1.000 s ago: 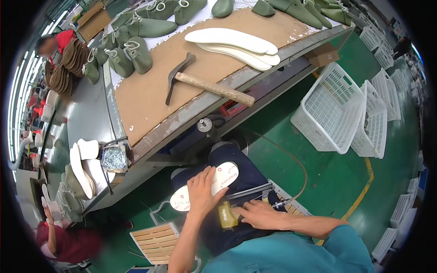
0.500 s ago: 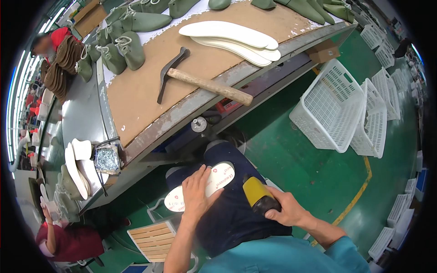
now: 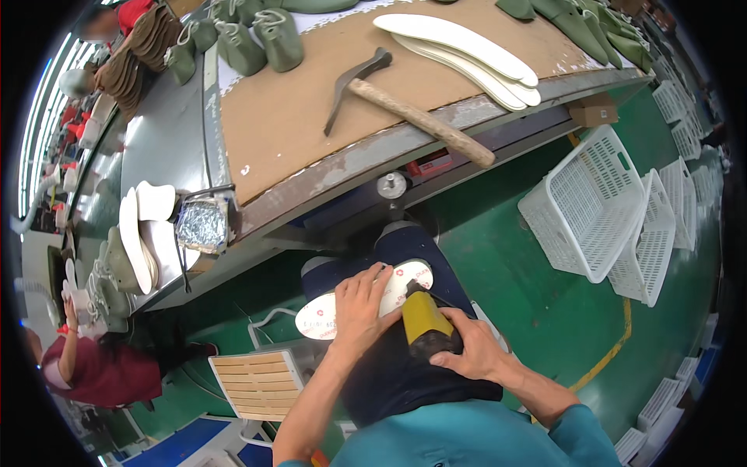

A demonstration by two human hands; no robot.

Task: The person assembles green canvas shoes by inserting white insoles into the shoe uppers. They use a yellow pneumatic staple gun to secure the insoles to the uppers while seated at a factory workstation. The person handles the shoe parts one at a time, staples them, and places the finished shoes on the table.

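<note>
Across my lap lies a white insole (image 3: 317, 317) with red printed marks, bottom shape up; whatever is beneath it is mostly hidden. My left hand (image 3: 360, 309) grips it across the middle, fingers over its far side and thumb toward its right half. In my right hand (image 3: 472, 350) is a yellow-and-black hand tool (image 3: 425, 315), gripped by its dark lower part. Its dark narrow nose meets or hangs just over the insole's right half; contact cannot be made out.
On the bench (image 3: 280, 156) lie a wooden-handled hammer (image 3: 420, 117), stacked white insoles (image 3: 459, 58) and green shoe lasts (image 3: 278, 39). White crates (image 3: 583, 210) stand at right on the green floor. A slatted stool (image 3: 255, 384) is at lower left, near a person in maroon (image 3: 105, 370).
The tool has moved left, bringing its nose to the insole's right half. My view has shifted, so the bench and hammer appear farther right and higher. The left hand keeps its grip.
</note>
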